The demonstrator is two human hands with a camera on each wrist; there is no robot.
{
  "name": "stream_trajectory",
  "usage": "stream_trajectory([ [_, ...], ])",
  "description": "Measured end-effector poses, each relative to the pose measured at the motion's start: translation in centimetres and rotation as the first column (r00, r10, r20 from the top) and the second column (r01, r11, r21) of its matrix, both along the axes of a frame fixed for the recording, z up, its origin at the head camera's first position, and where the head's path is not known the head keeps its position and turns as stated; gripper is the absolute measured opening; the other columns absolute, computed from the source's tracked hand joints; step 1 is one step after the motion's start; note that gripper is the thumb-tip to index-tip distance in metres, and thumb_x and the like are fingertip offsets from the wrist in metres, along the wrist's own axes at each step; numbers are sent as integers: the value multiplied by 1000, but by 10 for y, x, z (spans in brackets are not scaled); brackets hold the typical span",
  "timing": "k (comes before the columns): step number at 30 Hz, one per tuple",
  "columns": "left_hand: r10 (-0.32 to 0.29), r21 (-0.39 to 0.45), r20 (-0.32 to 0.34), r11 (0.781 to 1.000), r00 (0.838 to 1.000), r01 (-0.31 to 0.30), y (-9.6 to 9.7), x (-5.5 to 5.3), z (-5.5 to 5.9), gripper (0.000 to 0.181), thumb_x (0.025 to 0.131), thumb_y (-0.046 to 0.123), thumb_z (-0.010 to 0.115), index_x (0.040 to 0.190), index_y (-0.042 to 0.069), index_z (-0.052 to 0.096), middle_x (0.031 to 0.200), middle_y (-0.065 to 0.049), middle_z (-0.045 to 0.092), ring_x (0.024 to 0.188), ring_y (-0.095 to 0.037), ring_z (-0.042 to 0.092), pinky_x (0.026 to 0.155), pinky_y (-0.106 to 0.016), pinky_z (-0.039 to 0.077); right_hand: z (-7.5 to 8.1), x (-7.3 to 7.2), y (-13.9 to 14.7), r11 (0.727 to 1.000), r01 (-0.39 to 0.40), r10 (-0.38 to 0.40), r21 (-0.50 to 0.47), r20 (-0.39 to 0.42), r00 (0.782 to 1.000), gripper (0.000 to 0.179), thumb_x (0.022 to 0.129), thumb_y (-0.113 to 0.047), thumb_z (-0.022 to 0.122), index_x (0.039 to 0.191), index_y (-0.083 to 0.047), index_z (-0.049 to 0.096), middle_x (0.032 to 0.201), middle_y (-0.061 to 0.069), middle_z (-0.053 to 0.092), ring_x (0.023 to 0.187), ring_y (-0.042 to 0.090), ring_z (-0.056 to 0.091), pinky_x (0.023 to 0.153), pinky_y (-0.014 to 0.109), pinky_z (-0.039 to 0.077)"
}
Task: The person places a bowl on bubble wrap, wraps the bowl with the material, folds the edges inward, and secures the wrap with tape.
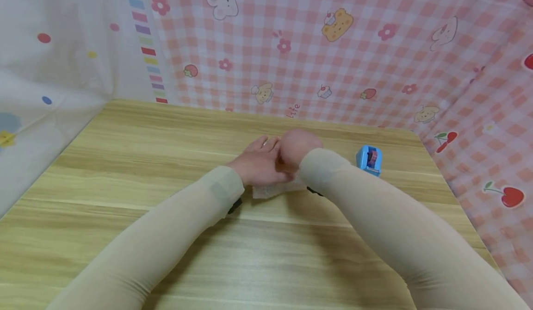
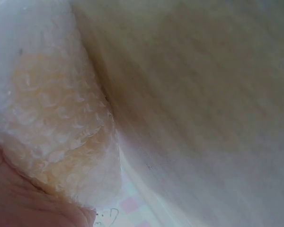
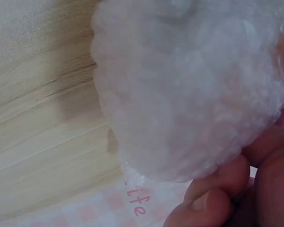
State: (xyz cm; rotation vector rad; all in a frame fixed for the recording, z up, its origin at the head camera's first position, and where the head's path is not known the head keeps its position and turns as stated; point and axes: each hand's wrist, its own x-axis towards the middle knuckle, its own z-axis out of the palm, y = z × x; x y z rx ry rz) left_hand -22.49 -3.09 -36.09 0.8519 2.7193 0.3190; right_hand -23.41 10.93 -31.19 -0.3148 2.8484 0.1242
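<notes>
Both hands are on a roll of bubble wrap (image 1: 270,191), mostly hidden under them in the head view. My left hand (image 1: 261,164) holds its left part, thumb along the near side and fingers over the far side. A ring shows on one finger. In the left wrist view the bubble wrap (image 2: 61,104) looks yellowish through its layers, with the palm against its lower edge. My right hand (image 1: 300,147) is at the right end. The right wrist view shows its curled fingers (image 3: 217,198) gripping the edge of the bubble wrap (image 3: 180,99).
A blue tape dispenser (image 1: 368,160) with a reddish roll stands on the wooden table (image 1: 266,254), to the right of the hands. Behind the table hangs a pink checked cloth (image 1: 291,55). A pale dotted cloth (image 1: 62,65) covers the left side.
</notes>
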Motion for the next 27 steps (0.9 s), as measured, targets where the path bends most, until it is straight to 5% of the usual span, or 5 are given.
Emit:
stream_trajectory([
  [27, -61, -90, -40, 994, 997, 57, 0, -1, 3, 102, 101, 71, 41, 169, 2, 9, 178, -14, 9, 166, -29, 2, 135, -39, -1, 2, -5, 15, 992, 107, -104, -61, 43, 994, 24, 97, -33, 69, 87, -12, 75, 97, 5, 76, 85, 22, 68, 81, 41, 62],
])
